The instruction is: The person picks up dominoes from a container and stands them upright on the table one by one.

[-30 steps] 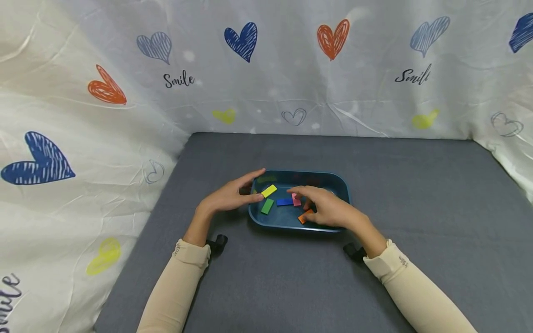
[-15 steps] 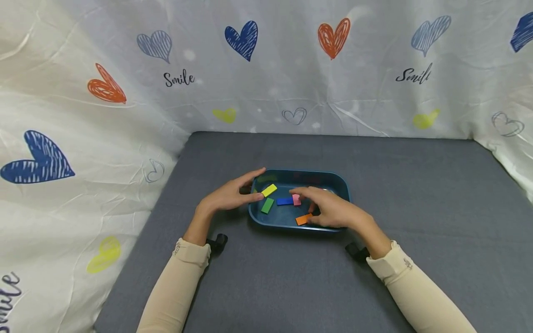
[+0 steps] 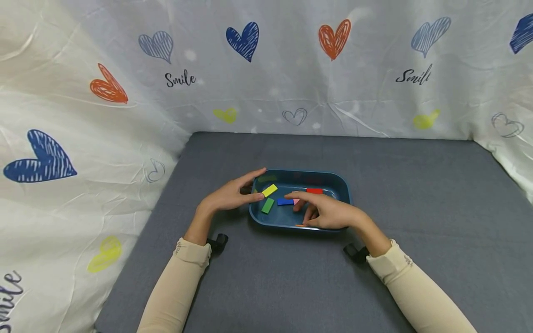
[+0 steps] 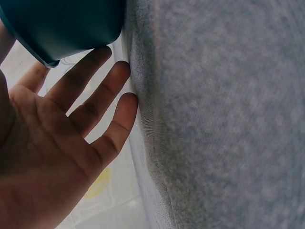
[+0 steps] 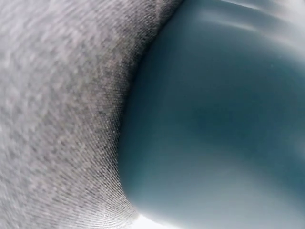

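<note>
A dark blue tray (image 3: 342, 185) sits on the grey table cover (image 3: 416, 194). In it lie a yellow block (image 3: 269, 190), a green block (image 3: 267, 205), a blue block (image 3: 285, 201), a red block (image 3: 314, 190) and a partly hidden pink block (image 3: 296, 201). My left hand (image 3: 231, 195) rests with straight fingers against the tray's left end; the left wrist view shows its open palm (image 4: 71, 119) beside the tray corner (image 4: 62, 28). My right hand (image 3: 325, 212) reaches into the tray's near right part, fingers curled over an orange block (image 3: 300, 225), of which only a sliver shows.
White cloth with hearts and "Smile" (image 3: 179, 79) walls the table at the back and both sides. The right wrist view shows only the tray wall (image 5: 214, 119) and grey cover (image 5: 57, 95). Black wrist camera mounts (image 3: 217, 241) sit near both cuffs.
My right hand has drawn back toward me over the orange block, which is now nearly hidden. The red block has come into sight behind it. The left hand has stayed put.
</note>
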`<state>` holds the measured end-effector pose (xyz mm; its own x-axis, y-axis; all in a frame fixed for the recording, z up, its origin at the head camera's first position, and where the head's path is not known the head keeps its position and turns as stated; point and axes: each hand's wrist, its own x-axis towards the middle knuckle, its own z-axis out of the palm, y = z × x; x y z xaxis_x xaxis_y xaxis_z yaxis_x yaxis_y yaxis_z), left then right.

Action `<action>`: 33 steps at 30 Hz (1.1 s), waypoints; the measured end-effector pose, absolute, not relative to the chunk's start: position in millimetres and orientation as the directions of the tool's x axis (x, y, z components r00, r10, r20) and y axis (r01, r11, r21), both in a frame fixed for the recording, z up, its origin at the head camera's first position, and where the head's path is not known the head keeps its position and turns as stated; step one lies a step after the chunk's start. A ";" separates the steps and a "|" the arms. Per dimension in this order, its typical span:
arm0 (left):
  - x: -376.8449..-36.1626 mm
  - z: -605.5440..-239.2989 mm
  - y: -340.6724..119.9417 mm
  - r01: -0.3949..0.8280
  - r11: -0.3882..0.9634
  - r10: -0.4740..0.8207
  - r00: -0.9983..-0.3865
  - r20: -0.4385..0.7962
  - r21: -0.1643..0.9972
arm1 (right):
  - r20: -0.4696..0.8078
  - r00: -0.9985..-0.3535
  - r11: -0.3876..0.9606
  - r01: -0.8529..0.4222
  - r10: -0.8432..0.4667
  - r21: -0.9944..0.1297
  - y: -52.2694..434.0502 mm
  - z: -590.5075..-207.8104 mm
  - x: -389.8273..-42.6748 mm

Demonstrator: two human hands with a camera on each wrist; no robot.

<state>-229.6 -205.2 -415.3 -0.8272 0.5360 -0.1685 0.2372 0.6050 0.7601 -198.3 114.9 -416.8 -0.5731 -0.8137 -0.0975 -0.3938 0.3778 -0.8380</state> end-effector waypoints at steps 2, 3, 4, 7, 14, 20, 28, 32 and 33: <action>-229.8 -415.5 -205.2 0.236 0.605 0.536 -0.827 -0.169 0.760 | -0.119 -0.571 0.378 -0.360 -0.812 -0.853 115.3 -415.7 -198.7; -229.8 -415.6 -205.2 0.235 0.605 0.536 -0.827 -0.171 0.760 | -0.127 -0.570 0.378 -0.347 -0.812 -0.858 115.7 -415.7 -199.1; -229.9 -415.7 -205.3 0.234 0.607 0.535 -0.827 -0.173 0.759 | -0.137 -0.570 0.380 -0.334 -0.810 -0.863 116.2 -415.6 -199.5; -230.2 -415.8 -205.7 0.237 0.602 0.540 -0.824 -0.170 0.762 | -0.171 -0.569 0.390 -0.288 -0.804 -0.875 117.2 -414.9 -200.7; -231.0 -415.2 -206.2 0.246 0.566 0.564 -0.812 -0.152 0.786 | -0.207 -0.549 0.391 -0.241 -0.809 -0.888 118.8 -414.0 -203.9; -230.4 -414.9 -206.1 0.243 0.568 0.560 -0.814 -0.153 0.787 | -0.241 -0.550 0.423 -0.230 -0.799 -0.877 119.3 -411.4 -203.3; -231.1 -417.1 -206.6 0.238 0.569 0.555 -0.817 -0.154 0.787 | -0.277 -0.521 0.444 -0.227 -0.808 -0.867 122.7 -408.7 -203.1; -231.7 -419.0 -207.3 0.244 0.572 0.557 -0.816 -0.153 0.783 | -0.278 -0.500 0.431 -0.219 -0.820 -0.876 124.3 -408.1 -203.3; -231.8 -419.4 -207.5 0.247 0.573 0.558 -0.816 -0.152 0.781 | -0.276 -0.496 0.425 -0.217 -0.823 -0.879 124.6 -408.0 -203.4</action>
<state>-231.8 -207.5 -419.4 -0.8156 0.5582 -0.1524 0.2466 0.5735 0.7812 -203.4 124.6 -408.0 -0.4958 -0.8233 -0.2765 -0.2166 0.4255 -0.8787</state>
